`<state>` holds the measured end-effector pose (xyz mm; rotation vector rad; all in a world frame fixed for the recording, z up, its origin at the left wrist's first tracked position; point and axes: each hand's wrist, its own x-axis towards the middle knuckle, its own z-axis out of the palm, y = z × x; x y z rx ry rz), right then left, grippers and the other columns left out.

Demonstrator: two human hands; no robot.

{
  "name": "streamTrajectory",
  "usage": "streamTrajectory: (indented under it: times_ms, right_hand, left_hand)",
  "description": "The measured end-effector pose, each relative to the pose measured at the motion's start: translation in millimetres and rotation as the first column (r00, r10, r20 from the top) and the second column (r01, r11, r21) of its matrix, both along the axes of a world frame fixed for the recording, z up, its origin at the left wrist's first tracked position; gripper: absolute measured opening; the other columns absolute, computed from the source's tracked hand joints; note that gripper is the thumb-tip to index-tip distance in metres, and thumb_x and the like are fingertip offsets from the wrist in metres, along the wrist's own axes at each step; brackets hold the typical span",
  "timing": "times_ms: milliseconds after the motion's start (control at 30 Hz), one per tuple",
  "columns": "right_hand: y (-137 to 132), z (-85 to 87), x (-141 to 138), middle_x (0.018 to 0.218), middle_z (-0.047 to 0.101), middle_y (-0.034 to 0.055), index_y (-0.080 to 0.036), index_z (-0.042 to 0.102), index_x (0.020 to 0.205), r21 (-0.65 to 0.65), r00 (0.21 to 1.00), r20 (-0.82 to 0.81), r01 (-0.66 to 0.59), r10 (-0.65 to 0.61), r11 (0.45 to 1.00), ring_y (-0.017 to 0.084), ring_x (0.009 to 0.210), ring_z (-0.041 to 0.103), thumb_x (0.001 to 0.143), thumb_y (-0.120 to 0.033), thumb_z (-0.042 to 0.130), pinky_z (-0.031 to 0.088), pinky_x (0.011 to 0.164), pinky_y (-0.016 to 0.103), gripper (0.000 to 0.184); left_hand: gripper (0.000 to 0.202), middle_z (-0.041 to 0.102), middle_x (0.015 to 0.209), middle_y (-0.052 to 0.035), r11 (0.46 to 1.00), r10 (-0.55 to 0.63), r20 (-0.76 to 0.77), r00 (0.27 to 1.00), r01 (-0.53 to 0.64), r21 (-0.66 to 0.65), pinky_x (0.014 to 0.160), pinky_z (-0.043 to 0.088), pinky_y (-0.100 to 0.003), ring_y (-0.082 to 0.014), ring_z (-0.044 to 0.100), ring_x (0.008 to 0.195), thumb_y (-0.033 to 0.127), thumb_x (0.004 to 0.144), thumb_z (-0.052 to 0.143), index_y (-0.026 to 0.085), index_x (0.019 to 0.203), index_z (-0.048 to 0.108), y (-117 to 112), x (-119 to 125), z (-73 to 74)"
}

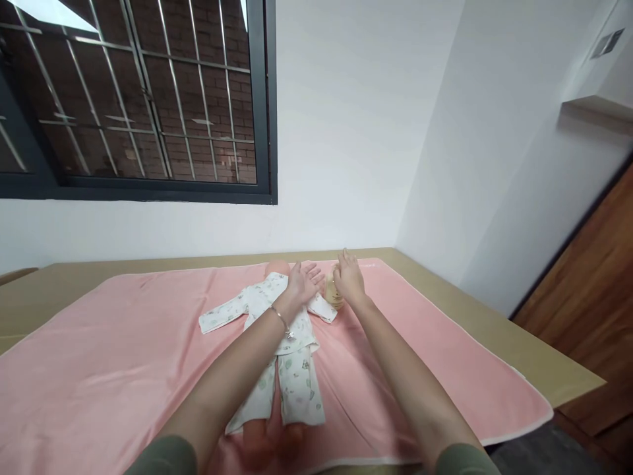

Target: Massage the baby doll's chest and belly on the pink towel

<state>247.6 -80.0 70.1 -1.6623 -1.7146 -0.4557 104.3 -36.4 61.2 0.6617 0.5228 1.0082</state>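
Note:
My left hand [305, 282] is open above the upper body of a baby doll [277, 267], its palm turned up and fingers spread to the right. The doll lies on its back in a white printed top [262, 297] and matching trousers [299, 386]; my left hand and forearm cover part of its head and chest. To the right, my right hand [350, 277] has its fingers stretched forward beside a pale yellow bottle [334, 295] with dark markings. The hand partly covers the bottle, and whether they touch is unclear.
A pink blanket [123, 343] is spread over a tan tabletop [539, 363]. Behind it are a white wall [346, 132] and a dark-framed window [267, 132] with metal bars. Brown wooden panelling [593, 297] stands at the right.

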Motion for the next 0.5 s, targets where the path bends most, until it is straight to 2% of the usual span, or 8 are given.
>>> streamTrajectory:
  times_ms: [33,100,200,267,367,500]
  right_hand:
    - [7.0,-1.7,3.6,0.149,0.040,0.0176,-0.004,0.045,0.140,-0.006,1.000,0.027,0.002,-0.002,1.000,0.025,0.141,0.030,0.087,-0.013,0.036,0.021,0.118,0.047,0.054]
    - [16.1,-11.8,7.3,0.143,0.048,0.0184,-0.004,0.049,0.137,-0.014,0.997,0.077,-0.011,0.012,1.000,0.025,0.138,0.036,0.088,-0.014,0.037,0.022,0.117,0.047,0.051]
    - [22.1,-29.6,8.8,0.137,0.054,0.0182,-0.005,0.054,0.133,0.015,0.995,0.103,-0.010,0.008,1.000,0.026,0.133,0.043,0.089,-0.015,0.036,0.025,0.116,0.047,0.048]
    - [23.2,-35.0,9.0,0.135,0.056,0.0178,-0.006,0.055,0.131,0.041,0.993,0.118,-0.004,-0.001,0.999,0.026,0.131,0.045,0.089,-0.015,0.036,0.026,0.115,0.047,0.047]
    - [20.6,-31.5,7.2,0.132,0.058,0.0183,-0.006,0.058,0.128,0.064,0.990,0.141,0.014,-0.023,0.998,0.026,0.130,0.046,0.088,-0.016,0.037,0.025,0.115,0.048,0.046]
    - [11.0,-20.2,-8.0,0.130,0.059,0.0190,-0.008,0.061,0.124,0.190,0.990,0.132,0.015,-0.041,0.982,0.028,0.130,0.047,0.088,-0.015,0.038,0.007,0.116,0.060,0.043]
  left_hand:
    - [0.064,0.045,0.144,-0.0213,0.992,-0.033,0.073,0.997,0.042,-0.116,0.100,0.048,-0.042,-0.0269,0.052,0.128,0.056,0.094,0.022,0.012,0.134,0.048,5.2,9.5,6.0]
    - [0.068,0.043,0.144,-0.0237,0.972,-0.048,0.133,0.990,0.077,-0.222,0.090,0.054,-0.040,-0.0273,0.054,0.125,0.056,0.094,0.018,0.011,0.140,0.041,13.5,23.2,11.9]
    - [0.068,0.042,0.144,-0.0247,0.964,-0.039,0.127,0.991,0.071,-0.255,0.081,0.057,-0.035,-0.0266,0.056,0.123,0.054,0.094,0.017,0.011,0.143,0.036,19.6,32.6,8.9]
    - [0.067,0.043,0.142,-0.0250,0.958,-0.037,0.126,0.991,0.071,-0.276,0.077,0.057,-0.034,-0.0266,0.057,0.121,0.053,0.095,0.018,0.010,0.144,0.035,19.4,33.7,4.2]
    - [0.063,0.045,0.141,-0.0243,0.953,-0.037,0.120,0.992,0.071,-0.296,0.077,0.057,-0.035,-0.0270,0.059,0.118,0.050,0.095,0.022,0.011,0.143,0.035,15.0,28.5,0.0]
    - [0.061,0.045,0.140,-0.0258,0.952,-0.047,0.108,0.993,0.077,-0.295,0.078,0.056,-0.038,-0.0291,0.058,0.118,0.049,0.095,0.026,0.011,0.139,0.040,5.9,4.2,3.5]
